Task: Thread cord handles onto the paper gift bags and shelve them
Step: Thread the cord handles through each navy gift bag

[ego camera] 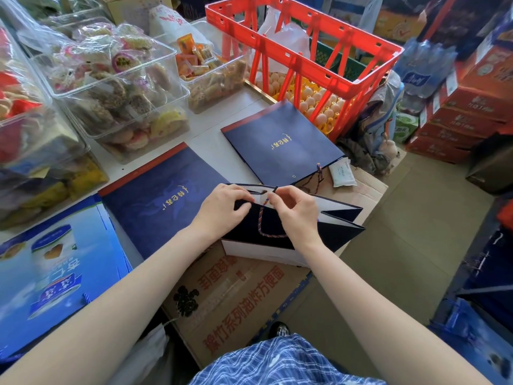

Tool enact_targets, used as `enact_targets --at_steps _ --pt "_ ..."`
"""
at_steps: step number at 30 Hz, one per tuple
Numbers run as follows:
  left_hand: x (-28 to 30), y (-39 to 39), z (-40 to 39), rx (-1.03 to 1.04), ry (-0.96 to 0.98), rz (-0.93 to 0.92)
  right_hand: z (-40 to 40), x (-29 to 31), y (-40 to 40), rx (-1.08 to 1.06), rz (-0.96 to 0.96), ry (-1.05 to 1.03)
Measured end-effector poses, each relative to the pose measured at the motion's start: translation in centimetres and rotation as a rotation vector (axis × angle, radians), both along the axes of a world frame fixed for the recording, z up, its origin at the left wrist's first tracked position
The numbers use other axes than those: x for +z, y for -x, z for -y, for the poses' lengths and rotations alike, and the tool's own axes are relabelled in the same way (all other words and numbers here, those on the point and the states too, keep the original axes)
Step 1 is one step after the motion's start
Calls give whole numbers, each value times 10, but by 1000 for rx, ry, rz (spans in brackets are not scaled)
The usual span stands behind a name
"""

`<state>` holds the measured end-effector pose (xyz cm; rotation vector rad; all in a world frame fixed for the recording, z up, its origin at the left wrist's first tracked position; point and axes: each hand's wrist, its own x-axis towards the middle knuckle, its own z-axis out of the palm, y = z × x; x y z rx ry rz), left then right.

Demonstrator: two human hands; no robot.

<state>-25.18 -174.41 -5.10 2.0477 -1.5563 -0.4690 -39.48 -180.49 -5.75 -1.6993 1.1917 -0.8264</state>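
I am watching both hands working an open navy gift bag point(330, 232) sitting on a cardboard box point(236, 295) at centre: the left hand point(222, 209) is gripping its rim, the right hand point(297, 209) is pinching the braided cord point(261, 218). Two flat bags are lying at eleven o'clock point(155, 201) and at twelve point(280, 145).

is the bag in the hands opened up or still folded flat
Opened up. The bag being held has its mouth spread, white lining showing, side gusset fanned out. Left hand and right hand pinch its rim.
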Motion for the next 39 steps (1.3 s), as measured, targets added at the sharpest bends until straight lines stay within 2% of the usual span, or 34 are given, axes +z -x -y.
enact_targets --at_steps 5,8,9,12,15,19,21,25,30,34,39 --pt "9 13 16 185 -170 -152 2 0 4 13 106 -66" --pt "11 22 21 187 -305 13 1 -1 5 58 87 -15" --pt "10 22 24 167 -323 19 0 -2 6 80 68 17" --pt "7 16 33 145 -369 -112 -3 -4 12 149 35 106" --pt "6 6 41 44 -438 -149 -2 -5 16 216 -2 165" --pt "8 -2 43 17 -453 -351 -3 -6 18 331 -90 261" --pt "7 -1 39 30 -385 -370 -3 -8 18 275 -101 275" --pt "-5 5 29 22 -187 -281 -1 -9 12 183 -199 258" --pt "-10 12 20 22 24 -374 4 3 -1 130 -227 36" --pt "-10 12 17 -60 69 -370 18 13 -6 92 -245 -185" --pt "-7 16 12 -117 82 -218 18 12 -7 76 -184 -216"
